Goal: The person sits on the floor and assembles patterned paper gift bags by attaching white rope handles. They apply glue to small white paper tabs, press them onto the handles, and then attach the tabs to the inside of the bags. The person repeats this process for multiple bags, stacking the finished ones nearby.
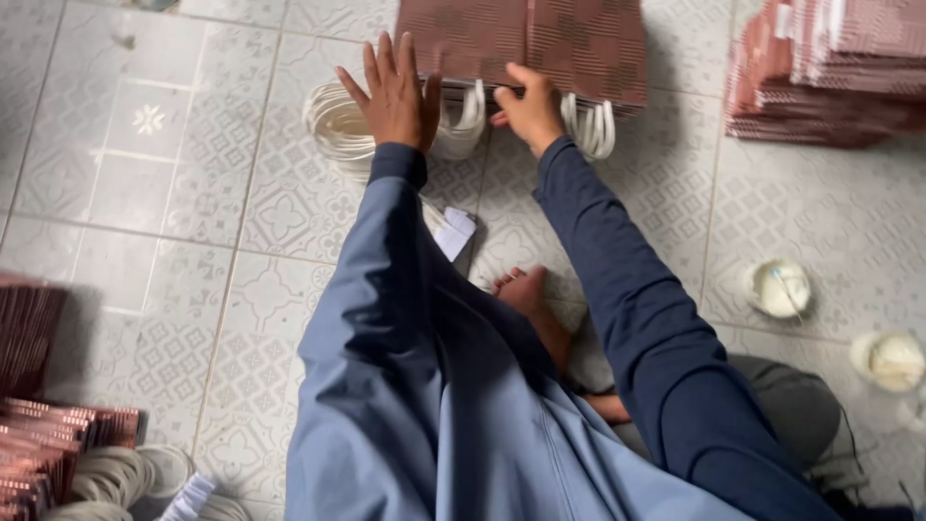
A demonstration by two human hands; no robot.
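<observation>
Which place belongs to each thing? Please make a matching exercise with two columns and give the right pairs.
Things:
1. left hand
2. right hand
3. stack of brown paper bags
4. small round cup

Places:
A. on the tiled floor, right of the right sleeve
B. top right corner
C. flat on the white cord handles
D. at the lower edge of the brown bag in front

Pairs: 1-C, 2-D, 3-B, 4-A

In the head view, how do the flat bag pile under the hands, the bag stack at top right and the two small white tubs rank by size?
1. Flat bag pile
2. Bag stack, cut off by the frame, so this is unsure
3. Two white tubs, which look alike
</observation>
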